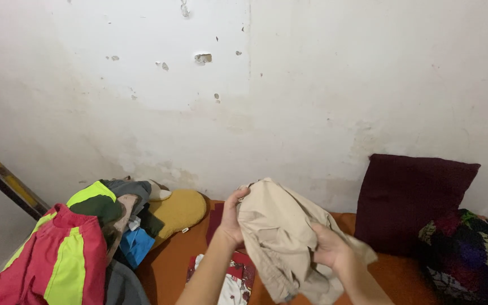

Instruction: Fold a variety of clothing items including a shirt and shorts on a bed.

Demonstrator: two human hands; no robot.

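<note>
Both forearms cropped, left hand [231, 217], right hand [329, 248] half-buried in beige garment [275, 231]

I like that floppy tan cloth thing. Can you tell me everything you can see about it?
The beige garment looks like soft woven cloth, plain tan, crumpled and full of folds, with a seam along one edge. It is held up in the air above the orange bedding, in front of the white wall. The left hand pinches its top edge, and the right hand grips its bunched middle. Its lower part hangs loose out of view.
</note>
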